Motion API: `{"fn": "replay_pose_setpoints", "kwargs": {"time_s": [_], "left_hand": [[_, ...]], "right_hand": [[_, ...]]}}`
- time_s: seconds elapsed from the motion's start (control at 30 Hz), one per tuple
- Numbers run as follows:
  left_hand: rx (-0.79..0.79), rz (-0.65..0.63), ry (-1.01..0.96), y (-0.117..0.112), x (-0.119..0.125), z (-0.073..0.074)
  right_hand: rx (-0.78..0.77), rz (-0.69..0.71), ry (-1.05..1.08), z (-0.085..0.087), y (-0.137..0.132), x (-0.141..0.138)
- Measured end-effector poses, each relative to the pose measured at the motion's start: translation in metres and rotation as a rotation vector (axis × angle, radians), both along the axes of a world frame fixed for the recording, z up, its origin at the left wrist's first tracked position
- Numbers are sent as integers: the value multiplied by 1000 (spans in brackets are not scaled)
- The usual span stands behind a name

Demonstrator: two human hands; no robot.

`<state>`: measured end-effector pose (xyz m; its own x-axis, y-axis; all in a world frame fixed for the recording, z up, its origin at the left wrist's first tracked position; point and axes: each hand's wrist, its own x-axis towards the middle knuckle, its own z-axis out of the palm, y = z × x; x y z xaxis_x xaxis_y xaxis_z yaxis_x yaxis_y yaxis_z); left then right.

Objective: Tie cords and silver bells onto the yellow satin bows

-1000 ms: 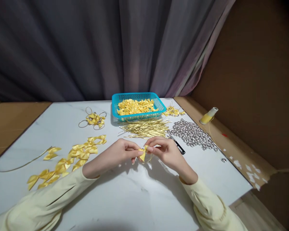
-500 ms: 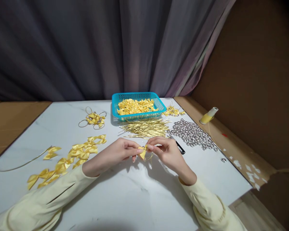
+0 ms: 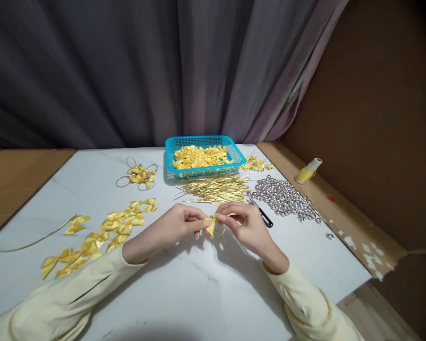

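Between my fingertips, over the middle of the white table, is a yellow ribbon bow with a small silver bead at its centre. My left hand pinches the bow's left side between thumb and fingers. The right side is gripped by my right hand, thumb against forefinger. A thin gold cord loops below the bow, near the right fingers; where it joins is hidden. Just beyond the hands lies a pile of gold wire ties. Small scissors or snips with a black handle lie beside my right hand.
A blue basket of yellow bows stands at the back. Silver beads are heaped on the right, near a thread spool. Loose yellow bows lie left; beaded bows with cord loops lie behind them. A curtain hangs behind.
Almost nothing differs. Both hands keep the same pinch on the bow, which has turned very slightly.
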<state>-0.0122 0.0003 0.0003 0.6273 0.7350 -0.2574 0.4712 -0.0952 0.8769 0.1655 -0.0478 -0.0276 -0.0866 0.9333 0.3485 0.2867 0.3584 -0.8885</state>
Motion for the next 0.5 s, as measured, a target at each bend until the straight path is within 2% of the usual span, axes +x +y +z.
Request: {"fn": "replay_pose_setpoints", "kwargs": {"time_s": [0.17,0.33,0.4,0.5], "left_hand": [[11,25,-5,-1,0,0],[58,179,-31,-3,1,0],[111,217,-31,-5,1,0],[212,246,-25,-8,1,1]], "right_hand": [[46,-36,-31,0,-1,0],[244,-220,-73,8,-6,2],[220,-209,-85,10,-10,1],[71,-111,-80,7,-14,-4]]}}
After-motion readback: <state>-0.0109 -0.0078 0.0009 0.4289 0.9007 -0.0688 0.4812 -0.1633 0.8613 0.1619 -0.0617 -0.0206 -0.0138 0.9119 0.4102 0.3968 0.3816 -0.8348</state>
